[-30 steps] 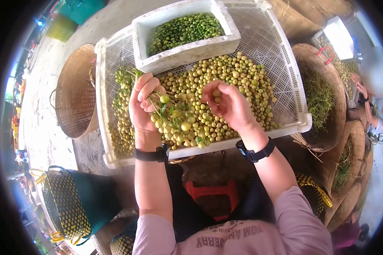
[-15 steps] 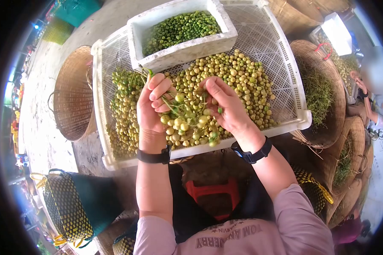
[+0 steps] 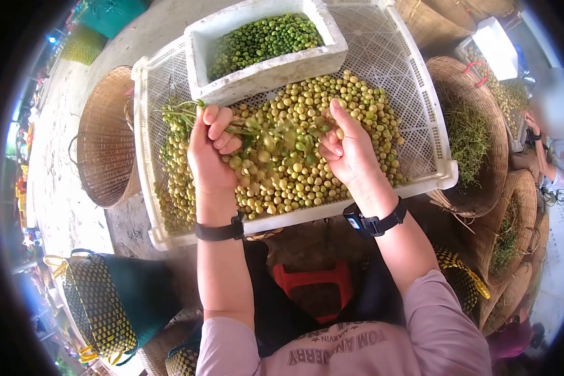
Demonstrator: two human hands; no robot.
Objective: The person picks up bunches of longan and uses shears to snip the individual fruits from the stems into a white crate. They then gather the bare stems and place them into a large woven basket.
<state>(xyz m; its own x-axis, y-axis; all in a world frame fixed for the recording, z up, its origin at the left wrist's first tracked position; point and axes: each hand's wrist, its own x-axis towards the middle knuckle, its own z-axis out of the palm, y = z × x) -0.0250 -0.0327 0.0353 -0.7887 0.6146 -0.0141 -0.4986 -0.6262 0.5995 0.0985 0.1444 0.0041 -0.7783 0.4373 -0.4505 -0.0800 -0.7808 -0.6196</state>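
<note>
A bunch of green stems (image 3: 247,130) with round fruits passes through the closed fingers of my left hand (image 3: 214,147). The fruit cluster hangs between my hands, blurred by motion. My right hand (image 3: 352,147) is at the right side of the cluster, thumb and fingers pinched round a small yellowish fruit (image 3: 339,133). Under both hands, many yellow-green fruits (image 3: 307,188) lie in a white mesh tray (image 3: 452,175). More stems rest at the tray's left part. A white foam box (image 3: 276,74) of small dark green fruits (image 3: 266,47) stands at the tray's back.
A tall wicker basket (image 3: 106,138) is left of the tray. On the right, a round basket (image 3: 433,69) holds stripped stems (image 3: 467,141). A woven bag (image 3: 97,301) stands at lower left, a red stool (image 3: 313,282) below. At far right is another person's arm (image 3: 542,150).
My hands have moved apart: the left slightly leftward, the right to the right. The stem bunch has turned more level and the fruit cluster has shifted upward.
</note>
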